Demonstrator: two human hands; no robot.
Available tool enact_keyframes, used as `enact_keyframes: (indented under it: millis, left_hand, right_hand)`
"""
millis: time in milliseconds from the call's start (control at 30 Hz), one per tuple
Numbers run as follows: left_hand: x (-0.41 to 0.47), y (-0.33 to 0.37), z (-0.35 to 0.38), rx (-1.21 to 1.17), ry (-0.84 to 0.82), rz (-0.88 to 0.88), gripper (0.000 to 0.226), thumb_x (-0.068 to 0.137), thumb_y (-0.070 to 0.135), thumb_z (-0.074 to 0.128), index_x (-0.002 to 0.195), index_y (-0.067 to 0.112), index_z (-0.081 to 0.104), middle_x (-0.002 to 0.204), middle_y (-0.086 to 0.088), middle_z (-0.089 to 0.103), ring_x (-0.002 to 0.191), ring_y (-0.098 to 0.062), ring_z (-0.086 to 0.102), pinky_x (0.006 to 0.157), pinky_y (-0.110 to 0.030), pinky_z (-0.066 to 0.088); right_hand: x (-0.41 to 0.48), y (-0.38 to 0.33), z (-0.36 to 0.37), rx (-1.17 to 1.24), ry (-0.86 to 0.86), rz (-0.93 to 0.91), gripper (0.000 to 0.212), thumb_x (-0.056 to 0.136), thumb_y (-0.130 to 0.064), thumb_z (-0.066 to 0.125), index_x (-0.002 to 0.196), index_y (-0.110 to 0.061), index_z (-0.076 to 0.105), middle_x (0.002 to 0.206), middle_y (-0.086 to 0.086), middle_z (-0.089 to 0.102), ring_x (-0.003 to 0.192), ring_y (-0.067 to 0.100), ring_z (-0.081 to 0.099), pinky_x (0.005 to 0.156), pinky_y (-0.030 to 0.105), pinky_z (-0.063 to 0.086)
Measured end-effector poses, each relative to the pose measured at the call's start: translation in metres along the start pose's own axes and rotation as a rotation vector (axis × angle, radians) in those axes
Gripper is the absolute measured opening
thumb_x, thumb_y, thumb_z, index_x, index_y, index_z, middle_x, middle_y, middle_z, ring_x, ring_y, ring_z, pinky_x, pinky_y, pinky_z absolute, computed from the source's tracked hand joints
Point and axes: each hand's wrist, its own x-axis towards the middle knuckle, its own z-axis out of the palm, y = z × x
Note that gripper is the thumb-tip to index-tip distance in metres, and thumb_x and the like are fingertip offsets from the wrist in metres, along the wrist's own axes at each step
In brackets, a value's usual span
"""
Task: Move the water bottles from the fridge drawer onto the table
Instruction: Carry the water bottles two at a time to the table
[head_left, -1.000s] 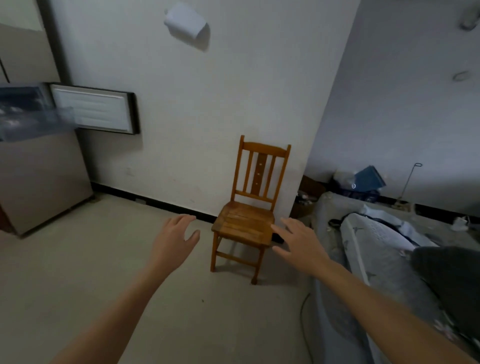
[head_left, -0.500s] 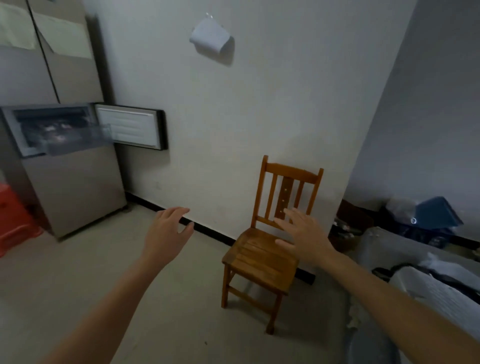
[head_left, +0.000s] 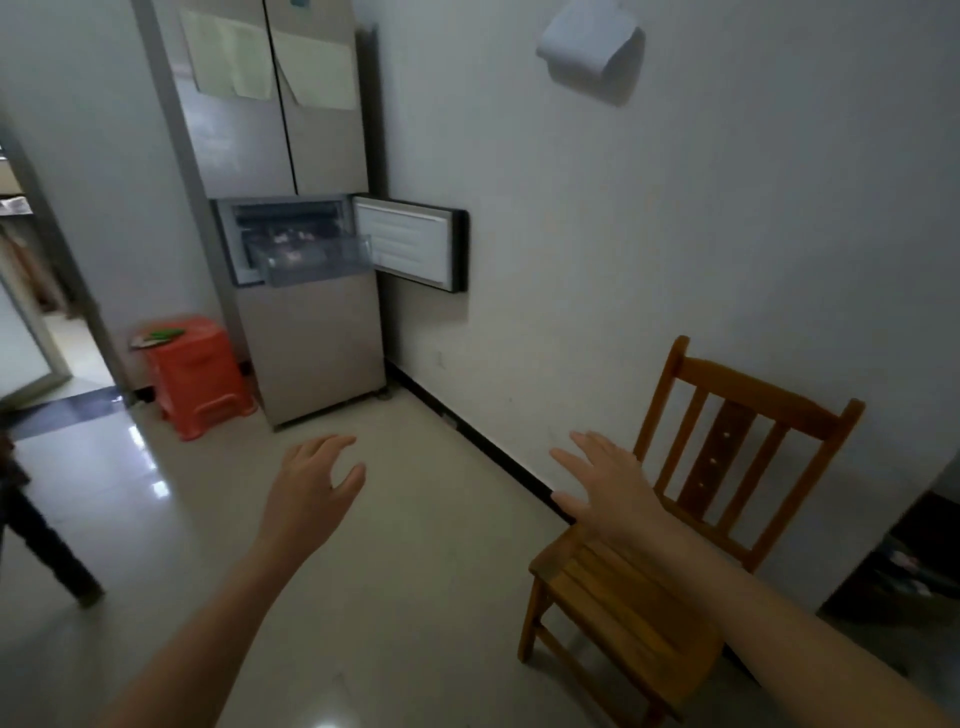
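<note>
Left hand (head_left: 311, 486) — fingers loosely curved and parted, holding nothing. Right hand (head_left: 608, 488) — fingers spread flat, palm down, also empty. Both hang in mid-air over bare floor (head_left: 415, 571), well apart from each other.

Just beyond and below the right fingers: wooden chair (head_left: 670, 530), its seat under the right wrist. Far ahead of the left fingers: fridge (head_left: 291, 208), with a small side door (head_left: 410, 247) swung open to the right and a clear drawer (head_left: 317, 260) pulled out. Contents of the drawer are blurred; pale shapes inside may be the water bottles, cannot confirm. Orange stool (head_left: 200, 374) sits left of the fridge. A dark leg at the far left edge (head_left: 47, 545) may belong to the surface; its top is out of view.

Risks, as judged:
- Right arm passes close over the chair back — a knock or snag is likely if the walk forward cuts right.
- Open door juts out beside the drawer; reaching in from the right could bump it.
- Extended drawer may tip or slide if leaned on.
- Chilled bottles may be wet with condensation — slip risk in bare fingers, worse if two are carried at once.
- Glossy floor: footing uncertain.
</note>
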Motion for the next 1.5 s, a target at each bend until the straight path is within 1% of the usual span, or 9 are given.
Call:
enact_keyframes:
  millis: [167,233,333,467,667,933,1233,1367,1500]
  left_hand:
    - [0.074,-0.026,0.026,0.024,0.074,-0.055,0.034,0.08,0.01,0.067,0.113,0.0,0.061,0.113,-0.02,0.062,0.102,-0.039,0.055,0.089,-0.047,0.043]
    - [0.1,-0.029,0.036,0.019,0.088,-0.068,0.034,0.079,0.009,0.068,0.112,0.0,0.062,0.112,-0.02,0.063,0.102,-0.038,0.056,0.089,-0.047,0.043]
    - [0.148,-0.031,0.048,0.019,0.127,-0.059,0.034,0.079,0.006,0.068,0.112,-0.002,0.062,0.113,-0.021,0.062,0.106,-0.038,0.054,0.089,-0.046,0.042]
    - [0.201,-0.031,0.065,0.058,0.151,-0.064,0.036,0.08,0.006,0.067,0.115,-0.002,0.06,0.115,-0.021,0.06,0.111,-0.037,0.05,0.091,-0.043,0.04]
    - [0.267,-0.033,0.096,0.097,0.175,-0.071,0.034,0.079,0.007,0.068,0.111,-0.002,0.062,0.112,-0.02,0.062,0.108,-0.038,0.051,0.089,-0.045,0.042]
    - [0.358,-0.029,0.119,0.176,0.257,-0.102,0.033,0.081,0.014,0.066,0.112,0.004,0.061,0.11,-0.017,0.063,0.102,-0.034,0.056,0.087,-0.048,0.048]
    - [0.407,-0.055,0.131,0.272,0.336,-0.203,0.032,0.082,0.013,0.066,0.112,0.003,0.061,0.111,-0.017,0.063,0.106,-0.033,0.054,0.084,-0.031,0.034]
    - [0.435,-0.086,0.134,0.286,0.351,-0.235,0.032,0.083,0.013,0.065,0.113,0.003,0.061,0.113,-0.017,0.063,0.108,-0.031,0.053,0.088,-0.031,0.032]
    - [0.482,-0.122,0.134,0.273,0.37,-0.246,0.033,0.083,0.013,0.064,0.114,0.001,0.06,0.113,-0.02,0.062,0.109,-0.034,0.052,0.091,-0.041,0.038]
  right_hand:
    - [0.103,0.032,0.01,-0.007,0.07,-0.11,0.065,0.079,-0.048,0.039,0.137,-0.017,0.044,0.147,0.016,0.033,0.137,0.033,0.026,0.108,0.048,0.022]
    - [0.141,0.041,0.01,-0.068,0.116,-0.181,0.057,0.075,-0.043,0.051,0.123,-0.014,0.059,0.131,0.02,0.052,0.122,0.039,0.048,0.093,0.054,0.04]
    - [0.196,0.054,0.007,-0.193,0.19,-0.26,0.05,0.063,-0.045,0.064,0.104,-0.017,0.069,0.108,0.015,0.067,0.098,0.033,0.066,0.069,0.044,0.054]
    - [0.257,0.078,0.008,-0.221,0.261,-0.341,0.059,0.054,-0.04,0.086,0.105,-0.016,0.068,0.109,0.015,0.066,0.099,0.033,0.065,0.07,0.045,0.054]
    - [0.349,0.104,0.013,-0.205,0.299,-0.403,0.049,0.062,-0.044,0.062,0.103,-0.017,0.069,0.106,0.014,0.068,0.097,0.033,0.066,0.068,0.044,0.055]
    - [0.473,0.13,0.005,-0.141,0.356,-0.519,0.047,0.063,-0.042,0.061,0.101,-0.015,0.07,0.103,0.015,0.068,0.094,0.033,0.066,0.066,0.043,0.055]
    - [0.582,0.106,0.04,0.031,0.347,-0.659,0.049,0.064,-0.038,0.064,0.106,-0.012,0.068,0.108,0.019,0.066,0.096,0.037,0.065,0.063,0.047,0.054]
    - [0.628,0.089,0.056,0.13,0.281,-0.675,0.052,0.079,-0.033,0.064,0.125,-0.011,0.057,0.13,0.023,0.052,0.121,0.039,0.049,0.088,0.057,0.047]
    - [0.68,0.066,0.053,0.12,0.236,-0.71,0.055,0.086,-0.032,0.062,0.136,-0.015,0.045,0.145,0.018,0.036,0.133,0.032,0.036,0.104,0.047,0.035]
